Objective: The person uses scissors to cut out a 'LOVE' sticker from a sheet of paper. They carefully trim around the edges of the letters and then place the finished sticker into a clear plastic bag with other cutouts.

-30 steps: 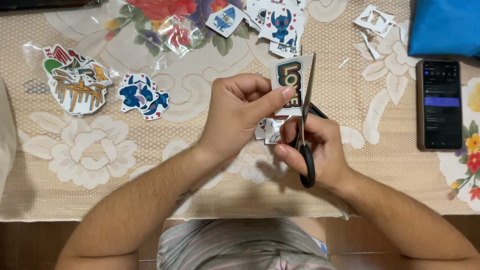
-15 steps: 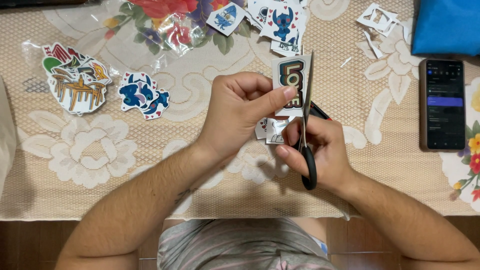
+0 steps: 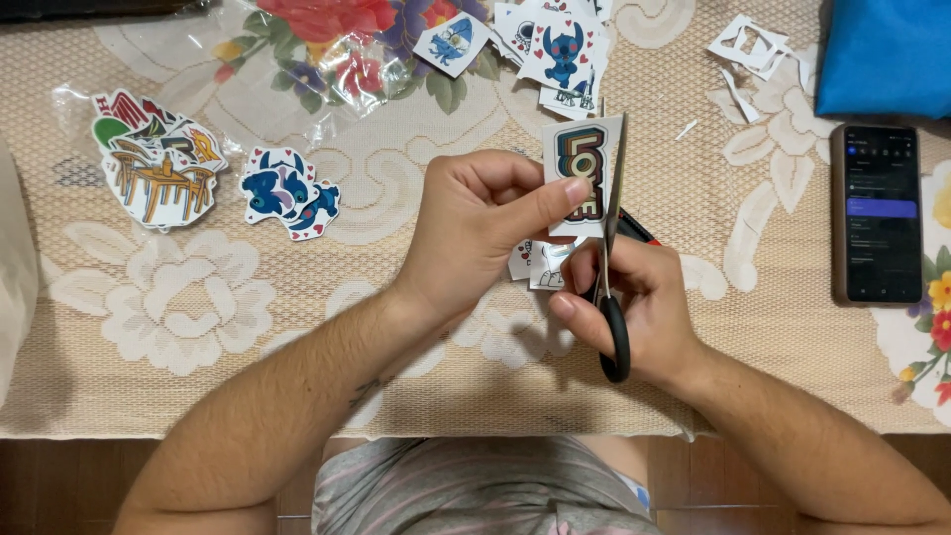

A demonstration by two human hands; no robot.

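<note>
The sticker sheet (image 3: 582, 170) sits raised above the tablecloth (image 3: 198, 327) at the centre of your view, upright, a rounded colourful lettered design on a white margin. Your left hand (image 3: 485, 228) pinches it from 9 o'clock: thumb flat across its lower face, fingers curled behind, closed firmly on the paper. Your right hand (image 3: 634, 307) sits at 5 o'clock of the sheet, wrapped through the black handles of the scissors (image 3: 614, 248); the blades run up along the sheet's right edge toward 12 o'clock and look nearly closed on the margin.

Risks noted:
- Your left thumb tip lies just beside the blade line. A slip of the paper, or a hurried closing stroke, could nick it.
- The blades run close to the printed border. If the sheet twists in your pinch, the cut may wander into the design.
- You hold the sheet only by its lower part, so the free top could flex away from the blades and tear rather than shear.

Surroundings: small cut pieces (image 3: 540, 263) lie under your hands. Finished blue character stickers (image 3: 289, 193) lie at 9 o'clock and more stickers (image 3: 563, 50) at 12 o'clock. White offcuts (image 3: 753, 50) sit at 1 o'clock. A phone (image 3: 876, 213) lies at 3 o'clock, well apart.
</note>
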